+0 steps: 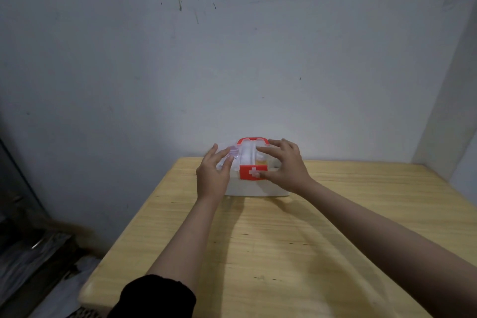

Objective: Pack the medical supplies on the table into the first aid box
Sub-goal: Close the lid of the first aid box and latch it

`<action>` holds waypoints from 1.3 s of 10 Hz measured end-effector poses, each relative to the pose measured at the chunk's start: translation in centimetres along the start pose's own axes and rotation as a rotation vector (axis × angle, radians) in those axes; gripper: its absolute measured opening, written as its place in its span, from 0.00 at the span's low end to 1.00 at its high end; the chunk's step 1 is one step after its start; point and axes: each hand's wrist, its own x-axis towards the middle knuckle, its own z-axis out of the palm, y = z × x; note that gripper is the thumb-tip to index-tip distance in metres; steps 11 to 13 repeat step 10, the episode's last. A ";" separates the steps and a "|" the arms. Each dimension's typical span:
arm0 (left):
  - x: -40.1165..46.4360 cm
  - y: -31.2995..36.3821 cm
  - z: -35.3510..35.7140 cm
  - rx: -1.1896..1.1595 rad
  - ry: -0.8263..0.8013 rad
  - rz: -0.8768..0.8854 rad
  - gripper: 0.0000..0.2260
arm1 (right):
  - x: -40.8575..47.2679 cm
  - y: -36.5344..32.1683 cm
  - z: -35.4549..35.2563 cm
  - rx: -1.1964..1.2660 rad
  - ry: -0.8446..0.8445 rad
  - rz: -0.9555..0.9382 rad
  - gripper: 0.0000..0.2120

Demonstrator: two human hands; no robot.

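Bare wooden table [284, 240] stretches in front. At its far edge, against the wall [232, 59], stands the first aid box [254, 183], a white cross on its red clasp. The left hand [213, 175] and right hand [284, 166] lie on its clear lid, fingers spread and straight, one on each side of the red handle.
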 end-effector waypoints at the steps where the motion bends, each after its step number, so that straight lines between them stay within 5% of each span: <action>1: 0.0 -0.1 0.2 -0.014 0.016 0.002 0.13 | -0.1 0.1 0.2 -0.007 0.017 -0.014 0.31; 8: 5.3 -0.3 5.5 -0.020 -0.034 -0.033 0.11 | 5.0 4.8 0.3 -0.323 0.036 -0.068 0.28; 9: 5.5 0.4 5.2 0.001 -0.114 -0.107 0.13 | 4.9 4.1 0.2 -0.448 -0.028 -0.023 0.29; 10: 5.1 1.9 4.4 0.120 -0.270 -0.159 0.27 | 3.8 2.4 -1.3 -0.403 -0.042 0.016 0.31; 13: 5.1 1.9 4.4 0.120 -0.270 -0.159 0.27 | 3.8 2.4 -1.3 -0.403 -0.042 0.016 0.31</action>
